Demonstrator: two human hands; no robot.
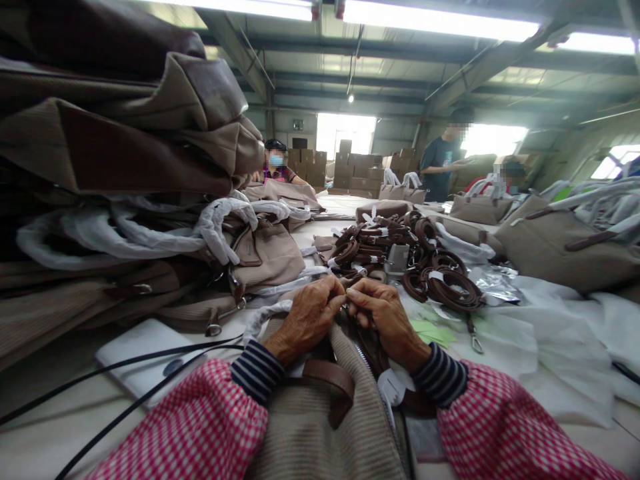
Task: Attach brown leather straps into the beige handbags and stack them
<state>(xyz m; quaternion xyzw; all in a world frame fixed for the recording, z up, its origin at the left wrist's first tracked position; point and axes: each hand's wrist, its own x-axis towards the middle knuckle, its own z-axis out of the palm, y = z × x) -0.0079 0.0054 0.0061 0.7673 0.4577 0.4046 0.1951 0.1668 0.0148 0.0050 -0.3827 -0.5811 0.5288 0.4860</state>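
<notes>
One ribbed bag (pixel 310 433) lies on the worktop (pixel 30 437) before the person, its brown handle (pixel 333 380) attached, its zip (pixel 367 363) seemingly open. At its far end the left hand (pixel 310 320) and right hand (pixel 387 320) nearly meet, fingers pinched closed – on what, I cannot tell. Beyond – coiled brown straps (pixel 453 288), lying loose; leftward, heaped bags (pixel 145 150)

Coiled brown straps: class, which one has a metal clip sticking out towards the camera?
The rightmost front coil: its clip points camerawards; no other coil shows that.
</notes>
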